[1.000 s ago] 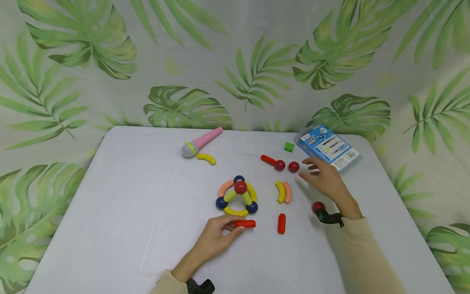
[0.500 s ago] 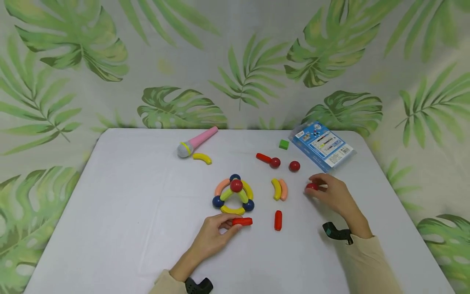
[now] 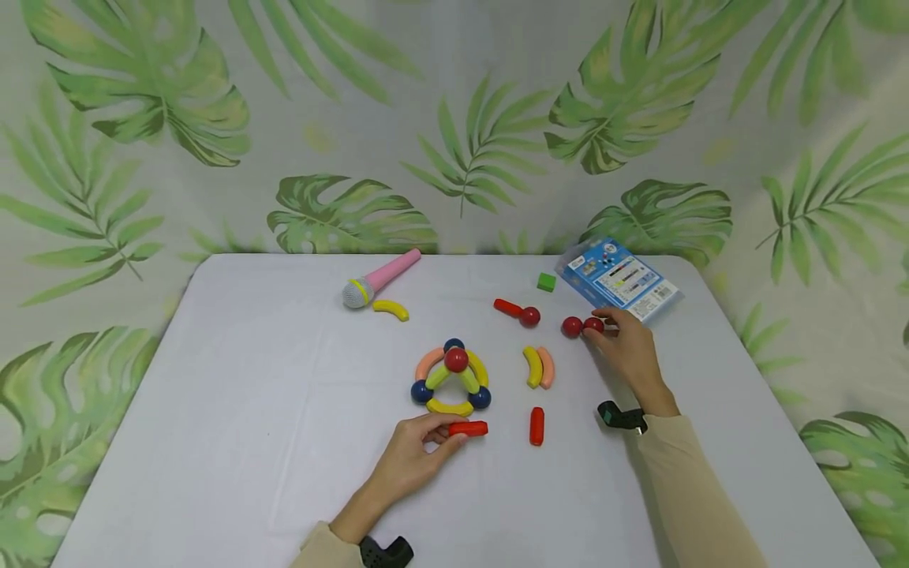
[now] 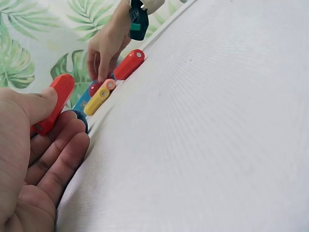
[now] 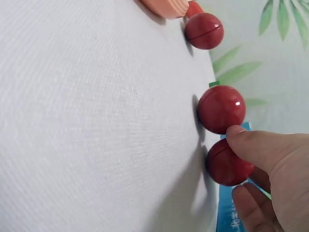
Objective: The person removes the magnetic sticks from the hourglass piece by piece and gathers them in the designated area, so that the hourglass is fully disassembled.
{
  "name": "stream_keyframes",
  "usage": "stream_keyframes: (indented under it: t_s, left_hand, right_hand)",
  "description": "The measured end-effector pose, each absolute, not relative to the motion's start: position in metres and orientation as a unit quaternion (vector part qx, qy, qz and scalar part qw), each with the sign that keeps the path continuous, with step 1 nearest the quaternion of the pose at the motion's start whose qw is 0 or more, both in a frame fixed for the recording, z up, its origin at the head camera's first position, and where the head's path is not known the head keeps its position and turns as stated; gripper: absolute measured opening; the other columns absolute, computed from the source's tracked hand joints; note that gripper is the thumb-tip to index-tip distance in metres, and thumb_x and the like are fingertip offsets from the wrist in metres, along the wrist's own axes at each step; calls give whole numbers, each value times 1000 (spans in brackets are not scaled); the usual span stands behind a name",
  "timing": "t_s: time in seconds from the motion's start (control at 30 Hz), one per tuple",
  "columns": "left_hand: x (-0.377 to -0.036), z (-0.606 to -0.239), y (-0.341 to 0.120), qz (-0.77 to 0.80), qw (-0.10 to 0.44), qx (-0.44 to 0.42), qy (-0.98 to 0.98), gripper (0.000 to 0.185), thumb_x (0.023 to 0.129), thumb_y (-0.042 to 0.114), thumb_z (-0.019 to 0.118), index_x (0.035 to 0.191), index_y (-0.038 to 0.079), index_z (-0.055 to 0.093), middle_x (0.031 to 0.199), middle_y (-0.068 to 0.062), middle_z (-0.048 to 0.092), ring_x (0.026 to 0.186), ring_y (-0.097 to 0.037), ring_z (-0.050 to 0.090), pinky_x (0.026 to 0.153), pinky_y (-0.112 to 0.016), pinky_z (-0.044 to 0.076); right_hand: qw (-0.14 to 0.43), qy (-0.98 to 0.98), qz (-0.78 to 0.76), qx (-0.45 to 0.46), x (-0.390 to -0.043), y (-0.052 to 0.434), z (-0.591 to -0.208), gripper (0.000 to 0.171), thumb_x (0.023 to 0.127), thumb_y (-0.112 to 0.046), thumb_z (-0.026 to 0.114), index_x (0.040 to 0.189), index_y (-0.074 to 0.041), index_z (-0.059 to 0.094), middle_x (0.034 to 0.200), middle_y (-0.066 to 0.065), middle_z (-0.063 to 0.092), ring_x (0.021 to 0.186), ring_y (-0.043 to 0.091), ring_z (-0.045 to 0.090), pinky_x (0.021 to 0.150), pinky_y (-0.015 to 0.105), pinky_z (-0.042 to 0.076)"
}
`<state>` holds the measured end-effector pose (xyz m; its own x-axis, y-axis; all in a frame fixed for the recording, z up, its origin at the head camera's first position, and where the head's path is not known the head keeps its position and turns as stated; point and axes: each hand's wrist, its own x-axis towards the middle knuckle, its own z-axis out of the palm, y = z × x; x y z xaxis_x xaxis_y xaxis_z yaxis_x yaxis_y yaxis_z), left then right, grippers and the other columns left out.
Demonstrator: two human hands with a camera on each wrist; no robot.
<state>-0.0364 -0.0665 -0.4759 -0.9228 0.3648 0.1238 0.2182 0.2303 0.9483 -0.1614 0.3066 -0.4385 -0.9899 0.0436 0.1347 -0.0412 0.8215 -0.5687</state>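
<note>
Pinched between thumb and fingertips, the small glossy red ball (image 3: 593,324) sits in the narrow grip of the right hand (image 3: 628,351) on the white tabletop (image 3: 248,410), touching a second red ball (image 3: 571,326) just to its left; the right wrist view shows the two spheres side by side with the thumb (image 5: 256,145) laid over the held one. Across the tabletop, the left hand (image 3: 412,457) grips a short red rounded stick (image 3: 469,428) between thumb and curled fingers, the stick lying flat on the cloth just below the built figure.

That figure (image 3: 454,379) is a ring of curved yellow, orange and green pieces joined by dark blue balls, with a red ball at its centre. To its right lie a yellow curved piece (image 3: 532,367) and an orange curved piece (image 3: 546,368) pressed together, and below them an upright-lying red stick (image 3: 536,426). Farther back, a red stick joined to a red ball (image 3: 518,312) lies near a small green cube (image 3: 546,282). A blue printed package (image 3: 616,278) rests just behind the right hand. At the far left of the group are a pink toy microphone (image 3: 376,278) and, just beside it, a yellow curved piece (image 3: 391,309). A leaf-patterned cloth (image 3: 454,118) hangs behind.
</note>
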Motion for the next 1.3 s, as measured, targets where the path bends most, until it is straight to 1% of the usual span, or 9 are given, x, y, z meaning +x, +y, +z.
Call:
stream_keyframes:
  t_s: [0.13,0.23,0.33,0.4,0.6,0.77,1.0,1.17,1.3]
  left_hand:
    - [-36,-477,-67,590,66,186,783,27,95,18,76,120,8,75,106,1,76,80,-5,69,75,-24,59]
    - [-36,-477,-66,590,61,186,783,26,95,18,77,119,10,75,104,1,76,80,-5,69,74,-24,59]
    - [-36,-477,-66,591,56,184,784,23,94,19,77,117,12,76,101,2,76,80,-5,70,74,-24,59]
    - [-37,-477,-66,590,54,183,785,23,94,19,77,116,13,76,100,2,76,80,-5,70,74,-23,59]
    - [-37,-476,-66,588,57,182,786,22,94,18,77,116,12,76,99,2,76,80,-5,69,73,-23,59]
    - [-37,-477,-66,587,55,185,787,23,94,18,77,116,11,76,98,2,76,80,-5,69,73,-23,59]
    - [-37,-477,-66,587,67,188,785,28,95,18,76,121,7,75,107,0,76,81,-5,69,75,-24,59]
    - [-37,-477,-66,586,69,186,786,29,95,19,76,122,7,74,106,0,76,80,-5,69,75,-23,59]
    - [-37,-477,-66,586,61,186,786,26,95,19,76,119,10,75,104,1,76,80,-5,69,75,-23,59]
  right_hand:
    - [87,-952,293,11,-160,304,-437,40,95,-9,75,131,4,62,132,27,61,121,44,58,98,56,54]
    - [105,-952,286,37,-161,299,-435,37,93,-7,76,127,5,64,129,28,63,119,45,59,95,58,55]
    - [111,-954,273,56,-162,293,-432,36,93,-9,77,124,4,66,124,26,65,116,44,59,95,59,55]
    - [110,-957,261,58,-164,290,-432,33,93,-11,77,121,3,67,119,24,67,112,42,59,95,57,54]
    - [121,-956,257,66,-172,287,-433,19,94,-10,76,111,0,73,101,17,71,94,34,58,87,48,50]
    - [122,-954,262,78,-180,287,-436,17,96,-9,74,110,1,73,103,18,72,92,32,58,86,46,49]
    - [119,-953,264,86,-185,286,-439,16,97,-7,72,110,2,72,104,19,71,91,32,57,84,45,49]
    - [116,-952,268,90,-185,284,-438,17,97,-7,71,111,2,72,105,19,71,92,33,58,84,45,49]
    - [112,-952,271,89,-184,283,-436,17,98,-7,70,113,2,72,107,20,70,93,33,57,85,46,50]
